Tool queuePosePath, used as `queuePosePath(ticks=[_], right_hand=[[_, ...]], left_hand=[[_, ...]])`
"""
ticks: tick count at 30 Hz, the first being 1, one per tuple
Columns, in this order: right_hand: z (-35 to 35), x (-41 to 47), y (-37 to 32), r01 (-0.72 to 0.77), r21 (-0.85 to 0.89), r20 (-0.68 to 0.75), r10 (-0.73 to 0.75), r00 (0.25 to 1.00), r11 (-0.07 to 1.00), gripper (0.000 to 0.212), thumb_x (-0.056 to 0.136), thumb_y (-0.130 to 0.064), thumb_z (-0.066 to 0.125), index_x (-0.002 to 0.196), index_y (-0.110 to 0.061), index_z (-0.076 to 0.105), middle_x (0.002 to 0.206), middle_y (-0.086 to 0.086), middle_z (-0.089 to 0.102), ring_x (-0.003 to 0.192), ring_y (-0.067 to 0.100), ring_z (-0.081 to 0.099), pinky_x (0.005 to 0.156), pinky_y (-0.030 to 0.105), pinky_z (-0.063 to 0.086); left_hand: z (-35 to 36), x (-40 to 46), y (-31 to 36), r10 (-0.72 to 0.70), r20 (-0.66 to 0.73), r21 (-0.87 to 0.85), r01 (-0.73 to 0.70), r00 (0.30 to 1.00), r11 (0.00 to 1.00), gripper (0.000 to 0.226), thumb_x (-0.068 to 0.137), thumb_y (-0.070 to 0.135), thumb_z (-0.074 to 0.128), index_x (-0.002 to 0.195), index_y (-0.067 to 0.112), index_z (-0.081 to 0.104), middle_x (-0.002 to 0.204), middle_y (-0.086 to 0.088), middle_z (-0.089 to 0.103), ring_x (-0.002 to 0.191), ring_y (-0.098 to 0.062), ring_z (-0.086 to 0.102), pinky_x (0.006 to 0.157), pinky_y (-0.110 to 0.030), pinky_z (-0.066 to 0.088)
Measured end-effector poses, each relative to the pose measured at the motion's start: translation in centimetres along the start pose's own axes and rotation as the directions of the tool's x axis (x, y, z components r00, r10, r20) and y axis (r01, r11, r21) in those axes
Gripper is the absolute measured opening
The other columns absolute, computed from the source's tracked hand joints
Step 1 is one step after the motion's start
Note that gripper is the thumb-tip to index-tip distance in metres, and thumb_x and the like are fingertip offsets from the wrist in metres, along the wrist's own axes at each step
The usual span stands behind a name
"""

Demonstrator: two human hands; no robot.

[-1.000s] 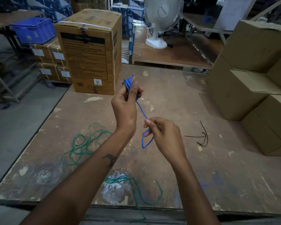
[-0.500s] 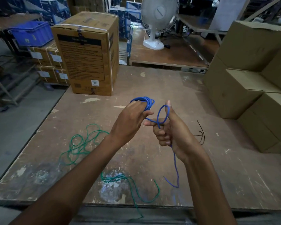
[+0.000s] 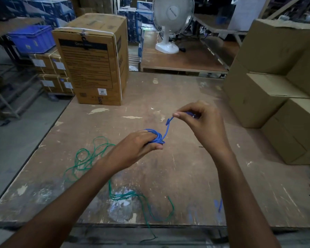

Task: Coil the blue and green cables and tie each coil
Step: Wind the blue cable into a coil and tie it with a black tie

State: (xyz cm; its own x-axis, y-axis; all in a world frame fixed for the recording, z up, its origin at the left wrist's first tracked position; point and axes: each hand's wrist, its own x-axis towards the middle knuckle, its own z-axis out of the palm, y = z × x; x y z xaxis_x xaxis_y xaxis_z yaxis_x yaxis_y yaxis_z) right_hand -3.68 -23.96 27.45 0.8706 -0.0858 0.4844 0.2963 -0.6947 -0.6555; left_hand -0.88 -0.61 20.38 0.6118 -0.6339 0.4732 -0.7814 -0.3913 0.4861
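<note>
The left hand (image 3: 139,146) is held above the table (image 3: 186,176); its fingers are curled round the blue coil (image 3: 155,137), which bunches at the fingertips. From the coil a short blue tail runs up and to the right; the right hand (image 3: 200,125) pinches that tail between thumb and forefinger, the other fingers loosely bent. Both hands are clear of the table; the tail looks nearly taut between them.

Step in hand, by my judgement: the coiling of the blue cable is all but done; the loose tail is being drawn out, probably to wrap or knot the coil. The tie itself is not yet visible as finished.

The green cable (image 3: 89,158) lies loose on the table, to the left of and under the left forearm; further green loops trail over the near edge. It is uncoiled and untouched.

Next move calls for: a firm hold on the coil so the turns do not spring apart; the tail passed round the bundle and tucked through; then the same procedure on the green cable. Motion blur hides the exact finger placement on the tail.
</note>
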Motion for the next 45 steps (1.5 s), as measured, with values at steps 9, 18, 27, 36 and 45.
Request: queuePosePath(ticks=[9, 18, 27, 36, 45], right_hand=[[1.7, 2.0, 3.4, 0.059, -0.177, -0.055, -0.069, 0.996, 0.982, 0.035, 0.103, -0.051, 0.059, 0.08, -0.026, 0.066, 0.065, -0.007, 0.059, 0.061, 0.012, 0.051, 0.059, 0.034, 0.038], [1.7, 0.8, 4.6, -0.356, 0.398, 0.761, -0.088, 0.642, 0.845, 0.04, 0.105, -0.037, 0.054, 0.086, -0.013, 0.081, 0.059, 0.006, 0.027, 0.054, 0.018, 0.018, 0.051, 0.027, 0.018], [3.0, -0.9, 3.3, -0.378, 0.595, 0.569, -0.039, 0.821, 0.709, 0.043, 0.103, -0.045, 0.056, 0.13, -0.012, 0.057, 0.074, 0.018, 0.073, 0.049, 0.028, 0.06, 0.053, 0.033, 0.05], [5.3, -2.5, 2.5, -0.072, 0.424, -0.102, 0.127, 0.987, 0.903, 0.013, 0.082, -0.016, 0.091, 0.085, -0.019, 0.078, 0.087, -0.002, 0.077, 0.085, 0.017, 0.074, 0.079, 0.031, 0.056], [4.9, -4.6, 1.8, -0.174, 0.529, -0.155, 0.296, 0.942, 0.83, 0.02, 0.11, -0.02, 0.057, 0.104, -0.023, 0.076, 0.083, 0.001, 0.073, 0.067, 0.021, 0.069, 0.076, 0.044, 0.06]], left_hand=[[-1.6, -1.0, 2.6, -0.168, -0.029, -0.236, 0.157, 0.985, 0.959, 0.033, 0.105, 0.044, 0.058, 0.1, 0.022, 0.081, 0.076, 0.005, 0.061, 0.061, -0.011, 0.048, 0.061, -0.028, 0.039], [-5.3, 0.3, 1.3, -0.256, 0.1, -0.838, 0.22, 0.962, 0.499, 0.048, 0.101, 0.048, 0.054, 0.082, 0.013, 0.08, 0.05, 0.012, 0.037, 0.051, -0.008, 0.038, 0.058, -0.023, 0.036], [-3.7, 4.1, 1.1, -0.475, 0.001, -0.925, 0.182, 0.88, 0.335, 0.052, 0.102, 0.045, 0.045, 0.091, 0.005, 0.078, 0.052, 0.007, 0.036, 0.051, -0.008, 0.035, 0.057, -0.022, 0.035], [-2.7, 5.4, 1.7, -0.567, -0.02, -0.931, 0.191, 0.823, 0.311, 0.046, 0.103, 0.041, 0.053, 0.089, 0.003, 0.075, 0.054, 0.007, 0.034, 0.051, -0.008, 0.033, 0.054, -0.023, 0.031], [-2.3, 5.8, 0.7, -0.632, -0.16, -0.898, 0.154, 0.758, 0.412, 0.042, 0.099, 0.048, 0.059, 0.084, 0.016, 0.082, 0.057, 0.003, 0.036, 0.053, -0.011, 0.036, 0.06, -0.028, 0.034]])
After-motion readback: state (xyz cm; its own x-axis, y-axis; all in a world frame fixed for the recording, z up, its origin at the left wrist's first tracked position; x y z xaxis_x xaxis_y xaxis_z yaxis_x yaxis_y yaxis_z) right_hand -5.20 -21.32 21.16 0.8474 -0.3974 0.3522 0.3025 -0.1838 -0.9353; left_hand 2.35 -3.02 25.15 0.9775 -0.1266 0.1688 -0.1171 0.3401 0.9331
